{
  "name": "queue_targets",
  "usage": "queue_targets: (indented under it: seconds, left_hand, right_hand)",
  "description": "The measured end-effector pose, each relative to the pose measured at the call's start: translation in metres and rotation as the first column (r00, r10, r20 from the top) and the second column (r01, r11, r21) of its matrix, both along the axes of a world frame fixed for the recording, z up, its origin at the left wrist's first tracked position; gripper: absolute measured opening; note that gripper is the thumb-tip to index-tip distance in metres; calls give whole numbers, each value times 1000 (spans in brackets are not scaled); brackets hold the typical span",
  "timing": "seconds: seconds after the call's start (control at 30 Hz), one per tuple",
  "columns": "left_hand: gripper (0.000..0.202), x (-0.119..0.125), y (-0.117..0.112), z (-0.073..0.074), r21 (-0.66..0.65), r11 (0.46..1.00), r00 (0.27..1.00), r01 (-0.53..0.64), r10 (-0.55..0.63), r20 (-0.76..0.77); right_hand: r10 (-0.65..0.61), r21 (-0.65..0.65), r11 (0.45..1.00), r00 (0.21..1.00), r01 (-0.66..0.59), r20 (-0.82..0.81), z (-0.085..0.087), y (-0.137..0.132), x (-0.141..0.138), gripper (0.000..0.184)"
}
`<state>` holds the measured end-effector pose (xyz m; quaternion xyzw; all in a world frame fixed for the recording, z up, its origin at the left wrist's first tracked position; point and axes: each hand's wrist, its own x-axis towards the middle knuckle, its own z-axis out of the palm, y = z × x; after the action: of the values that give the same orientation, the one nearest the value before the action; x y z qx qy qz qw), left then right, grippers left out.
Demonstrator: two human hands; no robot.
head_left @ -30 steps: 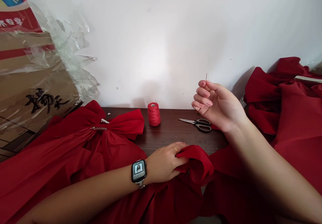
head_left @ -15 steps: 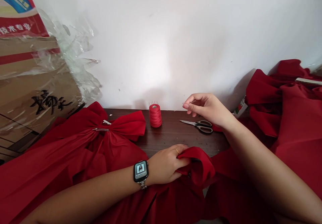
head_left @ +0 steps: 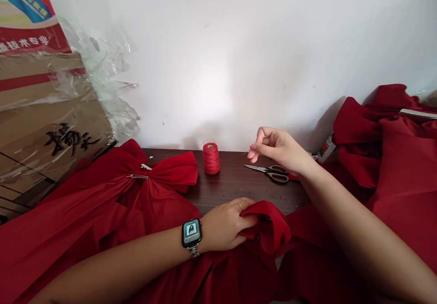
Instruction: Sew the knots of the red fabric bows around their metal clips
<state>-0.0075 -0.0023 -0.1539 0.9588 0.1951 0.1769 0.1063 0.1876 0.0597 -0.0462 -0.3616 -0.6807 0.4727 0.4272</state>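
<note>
My left hand (head_left: 225, 224), with a ring and a smartwatch on the wrist, is closed on a fold of red fabric (head_left: 269, 231) near the front of the dark wooden table (head_left: 235, 183). My right hand (head_left: 278, 151) hovers above the table beside the black-handled scissors (head_left: 271, 173). Its thumb and forefinger pinch a thin sewing needle (head_left: 246, 152) that points left toward the red thread spool (head_left: 211, 158). Several needles stick out of the spool's top.
A large red fabric bow (head_left: 150, 176) with metal clips lies at the left. More red fabric (head_left: 392, 144) is heaped at the right. A cardboard box (head_left: 44, 126) wrapped in clear plastic leans at the far left. A white wall stands right behind the table.
My right hand has come down from holding the needle upright to just above the table, with the needle now pointing left. My left hand has kept its grip on the fabric.
</note>
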Motion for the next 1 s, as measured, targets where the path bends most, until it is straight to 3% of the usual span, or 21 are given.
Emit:
queue_targets:
  seconds: [0.13,0.3,0.57,0.83,1.0]
  left_hand:
    - [31,0,0,0,-11,1000,1000,14,-14,18]
    - [29,-1,0,-2,35,999,997,41,-43,63]
    - [29,-3,-1,-9,110,992,996,54,-61,58]
    - [27,-4,-1,-9,178,984,1000,16,-19,17]
    - [26,-4,-3,-11,113,994,1000,-2,2,7]
  right_hand:
    - [35,-68,997,994,-42,-103,-1,3,3,23]
    - [18,-76,996,970,-37,-244,8,4,17,33]
    - [-116,75,984,908,159,-403,39,0,64,14]
    - [-199,234,907,844,352,-498,55,-7,106,39]
    - [-265,280,853,829,439,-493,59,-18,119,25]
